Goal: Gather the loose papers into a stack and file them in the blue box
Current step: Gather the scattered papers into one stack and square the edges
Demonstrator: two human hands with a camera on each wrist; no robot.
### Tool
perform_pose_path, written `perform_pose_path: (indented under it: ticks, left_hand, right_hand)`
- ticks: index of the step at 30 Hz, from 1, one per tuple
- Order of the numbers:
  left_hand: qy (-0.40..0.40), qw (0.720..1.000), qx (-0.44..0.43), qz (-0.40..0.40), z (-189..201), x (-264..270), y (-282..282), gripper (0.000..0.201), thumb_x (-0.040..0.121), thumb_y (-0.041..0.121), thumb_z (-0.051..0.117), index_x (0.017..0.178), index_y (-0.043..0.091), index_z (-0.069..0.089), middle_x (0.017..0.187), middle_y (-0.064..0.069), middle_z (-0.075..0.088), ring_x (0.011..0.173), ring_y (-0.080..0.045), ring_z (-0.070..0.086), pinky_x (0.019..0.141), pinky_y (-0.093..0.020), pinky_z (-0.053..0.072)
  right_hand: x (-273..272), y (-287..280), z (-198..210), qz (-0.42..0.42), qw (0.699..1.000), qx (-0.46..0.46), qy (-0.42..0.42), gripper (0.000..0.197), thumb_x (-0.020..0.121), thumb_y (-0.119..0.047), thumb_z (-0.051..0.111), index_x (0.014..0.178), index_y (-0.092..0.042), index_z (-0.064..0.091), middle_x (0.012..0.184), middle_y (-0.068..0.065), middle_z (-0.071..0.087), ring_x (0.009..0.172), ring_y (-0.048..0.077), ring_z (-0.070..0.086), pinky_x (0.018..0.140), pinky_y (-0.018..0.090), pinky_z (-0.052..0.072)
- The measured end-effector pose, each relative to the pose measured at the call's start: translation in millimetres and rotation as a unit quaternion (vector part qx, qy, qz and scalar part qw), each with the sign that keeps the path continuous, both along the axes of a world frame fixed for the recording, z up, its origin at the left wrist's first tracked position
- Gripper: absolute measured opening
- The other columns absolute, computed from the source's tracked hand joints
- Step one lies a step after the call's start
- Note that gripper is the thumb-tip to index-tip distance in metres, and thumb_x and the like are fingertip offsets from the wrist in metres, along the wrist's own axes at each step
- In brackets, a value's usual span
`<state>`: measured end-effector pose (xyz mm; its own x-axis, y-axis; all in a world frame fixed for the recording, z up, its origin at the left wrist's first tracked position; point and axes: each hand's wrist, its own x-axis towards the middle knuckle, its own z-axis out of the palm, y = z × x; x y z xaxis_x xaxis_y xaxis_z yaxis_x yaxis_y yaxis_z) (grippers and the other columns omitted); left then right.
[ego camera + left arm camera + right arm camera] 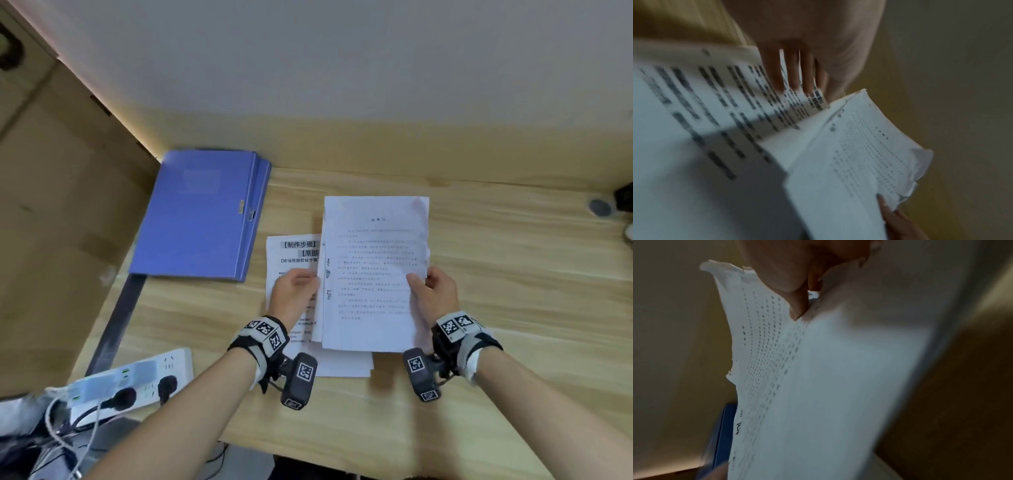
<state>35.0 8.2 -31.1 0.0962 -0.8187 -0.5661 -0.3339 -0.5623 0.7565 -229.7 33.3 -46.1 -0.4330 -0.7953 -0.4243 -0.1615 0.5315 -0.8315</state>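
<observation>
The blue box (202,212) lies flat and closed at the desk's left rear; its edge (725,434) also shows in the right wrist view. A stack of printed papers (373,274) is raised a little off the desk. My right hand (433,289) pinches its right edge, thumb (797,309) on top. My left hand (296,287) is at the stack's left edge, its straight fingers (791,73) resting on a sheet with bold headings (291,253) that lies on the desk. Another white sheet (342,365) sticks out below the stack.
A white power strip (137,380) with plugs and cables sits at the front left corner. Cardboard boxes (51,205) stand left of the wooden desk (513,308). A round cable hole (600,207) is at the far right. A wooden panel backs the desk.
</observation>
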Motion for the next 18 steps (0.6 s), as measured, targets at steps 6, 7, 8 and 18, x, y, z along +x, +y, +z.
perform_pose_path:
  ticks: [6, 7, 8, 18]
  left_hand:
    - [-0.295, 0.951, 0.062, -0.074, -31.5, 50.6, 6.3, 0.082, 0.065, 0.046, 0.083, 0.128, 0.013, 0.043, 0.130, -0.009, 0.052, 0.124, -0.029, 0.046, 0.106, -0.040, 0.039]
    - [-0.292, 0.950, 0.068, -0.084, -36.0, 51.3, 7.0, 0.076, 0.064, 0.045, 0.083, 0.123, 0.016, 0.046, 0.126, -0.007, 0.056, 0.119, -0.029, 0.051, 0.101, -0.040, 0.043]
    - [-0.284, 0.952, 0.071, -0.087, -40.9, 52.2, 7.4, 0.065, 0.063, 0.044, 0.083, 0.114, 0.020, 0.051, 0.119, -0.003, 0.062, 0.111, -0.027, 0.057, 0.094, -0.038, 0.049]
    - [-0.098, 0.994, 0.054, -0.010, -22.2, 68.1, 5.9, 0.017, 0.075, 0.028, 0.075, 0.088, 0.025, 0.065, 0.092, 0.010, 0.075, 0.078, -0.017, 0.072, 0.077, -0.039, 0.061]
  right_hand:
    - [1.0, 18.9, -4.5, -0.034, 0.997, 0.023, 0.069, 0.013, 0.091, -0.010, 0.061, 0.091, 0.002, 0.060, 0.086, 0.015, 0.064, 0.074, 0.024, 0.057, 0.062, 0.028, 0.044]
    - [-0.3, 22.1, -5.2, -0.027, 0.996, 0.030, 0.085, 0.011, 0.091, -0.011, 0.061, 0.090, -0.001, 0.060, 0.084, 0.012, 0.064, 0.071, 0.024, 0.057, 0.060, 0.027, 0.042]
    - [-1.0, 25.1, -5.9, -0.022, 0.994, 0.037, 0.099, 0.009, 0.091, -0.012, 0.061, 0.089, -0.003, 0.059, 0.081, 0.010, 0.062, 0.067, 0.021, 0.056, 0.055, 0.025, 0.040]
    - [-10.4, 41.0, -4.3, -0.060, 0.991, 0.056, 0.106, 0.009, 0.092, -0.009, 0.060, 0.090, 0.000, 0.057, 0.079, 0.010, 0.059, 0.062, 0.017, 0.052, 0.051, 0.024, 0.037]
